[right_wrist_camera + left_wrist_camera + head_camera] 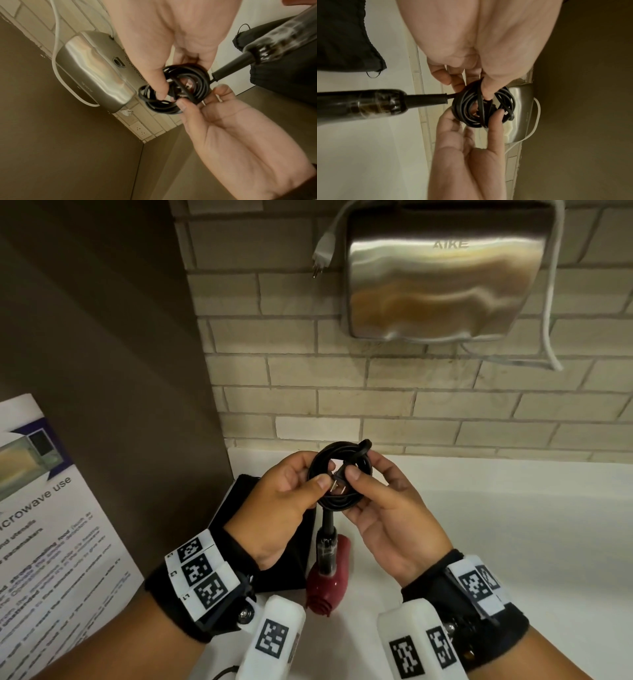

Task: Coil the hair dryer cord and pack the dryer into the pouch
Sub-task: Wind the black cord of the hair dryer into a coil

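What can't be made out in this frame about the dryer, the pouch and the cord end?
- Hair dryer: the head view shows only part of it between the wrists; both wrist views cut its body off at the edge.
- Pouch: mostly under the left hand; opening unseen.
- Plug: whether it is tucked into the cord coil is hidden by thumbs of both hands, including the right hand.

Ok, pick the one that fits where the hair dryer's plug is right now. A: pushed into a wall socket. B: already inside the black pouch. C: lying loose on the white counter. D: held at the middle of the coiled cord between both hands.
D: the plug sits inside the coiled cord, pinched between the left hand and right hand.
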`<state>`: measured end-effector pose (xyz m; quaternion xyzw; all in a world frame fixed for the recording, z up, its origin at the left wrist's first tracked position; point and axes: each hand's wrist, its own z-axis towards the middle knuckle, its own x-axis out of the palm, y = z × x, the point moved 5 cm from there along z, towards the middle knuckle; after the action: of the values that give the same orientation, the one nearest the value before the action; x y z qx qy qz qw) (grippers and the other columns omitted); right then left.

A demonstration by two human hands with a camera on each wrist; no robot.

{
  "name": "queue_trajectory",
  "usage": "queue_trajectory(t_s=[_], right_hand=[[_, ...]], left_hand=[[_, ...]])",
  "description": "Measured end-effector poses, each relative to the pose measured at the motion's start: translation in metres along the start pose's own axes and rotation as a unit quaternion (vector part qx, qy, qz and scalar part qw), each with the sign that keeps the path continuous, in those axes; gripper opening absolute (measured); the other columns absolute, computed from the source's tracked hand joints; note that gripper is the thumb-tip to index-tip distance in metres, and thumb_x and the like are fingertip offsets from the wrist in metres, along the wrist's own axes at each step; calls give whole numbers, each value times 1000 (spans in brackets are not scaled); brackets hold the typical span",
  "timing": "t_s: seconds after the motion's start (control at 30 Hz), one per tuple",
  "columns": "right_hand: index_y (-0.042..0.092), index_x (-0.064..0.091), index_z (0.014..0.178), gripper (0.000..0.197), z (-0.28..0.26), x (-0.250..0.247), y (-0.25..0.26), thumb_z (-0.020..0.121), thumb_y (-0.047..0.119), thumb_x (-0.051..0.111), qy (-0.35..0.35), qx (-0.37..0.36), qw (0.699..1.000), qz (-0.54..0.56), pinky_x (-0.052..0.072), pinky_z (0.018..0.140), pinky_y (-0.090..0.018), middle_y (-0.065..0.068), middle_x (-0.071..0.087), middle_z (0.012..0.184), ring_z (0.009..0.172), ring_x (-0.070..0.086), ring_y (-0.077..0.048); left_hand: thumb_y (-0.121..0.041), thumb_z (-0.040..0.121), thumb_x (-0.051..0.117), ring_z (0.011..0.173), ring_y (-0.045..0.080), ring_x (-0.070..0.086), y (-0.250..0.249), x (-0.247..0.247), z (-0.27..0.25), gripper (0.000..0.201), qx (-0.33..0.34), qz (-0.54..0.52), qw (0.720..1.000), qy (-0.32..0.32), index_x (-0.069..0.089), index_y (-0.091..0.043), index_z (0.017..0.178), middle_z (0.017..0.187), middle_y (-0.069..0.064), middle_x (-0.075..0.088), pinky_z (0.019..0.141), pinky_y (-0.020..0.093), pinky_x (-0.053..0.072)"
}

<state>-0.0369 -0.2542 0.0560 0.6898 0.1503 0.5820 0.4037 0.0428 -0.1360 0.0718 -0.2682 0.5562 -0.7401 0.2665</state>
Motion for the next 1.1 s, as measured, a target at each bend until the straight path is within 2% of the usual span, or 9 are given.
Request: queue_trajectory(t_s=[0.1,0.23,0.43,0.5,0.6,0.73,0.87,0.97,1.1], right_hand=[[1,50,140,63,0,0,2,82,9,73,15,-12,1000,-11,46,109,-51,-21,71,116,105,69,-30],[0,61,130,52,-1,-2,2,82,16,71,-1,-35,999,-33,51,105,-47,-20,72,115,103,70,-28],[10,69,120,37,-2,-4,2,85,24,67,12,-18,997,-70,48,92,-32,-7,74,110,106,66,-19],[8,63,130,45,-1,-4,1,86,18,67,35,-18,998,-58,49,99,-38,-11,73,116,112,66,-25],[8,54,138,58,2,-1,7,83,3,70,58,-60,992,-94,47,107,-48,-19,71,121,117,66,-32],[13,56,133,59,2,-4,17,79,-6,68,95,-115,964,-220,50,102,-39,-12,68,127,119,65,-24],[13,49,135,61,-2,3,23,85,-20,62,153,-147,927,-309,50,101,-29,-3,63,124,117,62,-11],[13,49,134,59,-3,9,31,86,-18,64,172,-168,904,-353,50,99,-26,-3,63,121,115,63,-11],[8,59,123,50,4,3,35,82,-19,67,134,-167,914,-346,53,92,-29,-8,69,114,109,67,-17]], left_hand=[[-13,89,58,99,22,60,1,1,2,18,0,-12,1000,8,65,-16,106,103,10,68,89,37,46],[-7,92,55,95,15,64,-3,5,1,13,18,9,999,32,61,-14,103,96,3,69,91,32,51],[-8,94,54,100,19,64,-4,10,1,17,17,26,999,24,58,-8,110,104,10,67,93,35,52],[-11,93,56,102,23,62,0,9,0,21,-1,1,1000,10,59,-8,113,108,16,68,92,41,49],[-15,90,58,111,31,59,5,5,0,35,-27,-53,998,-6,59,-2,122,125,28,63,102,55,41],[-13,89,57,109,29,59,10,4,-4,43,-51,-124,991,3,54,5,128,122,24,63,90,38,49],[-14,91,55,109,31,55,13,6,-5,42,-61,-157,985,22,53,7,127,120,24,59,89,36,48],[-14,91,55,107,29,57,11,5,-5,41,-61,-143,987,36,53,7,126,120,23,60,86,34,50],[-12,90,57,103,24,62,7,5,-2,36,-46,-78,995,33,57,7,121,114,21,63,90,36,49]])
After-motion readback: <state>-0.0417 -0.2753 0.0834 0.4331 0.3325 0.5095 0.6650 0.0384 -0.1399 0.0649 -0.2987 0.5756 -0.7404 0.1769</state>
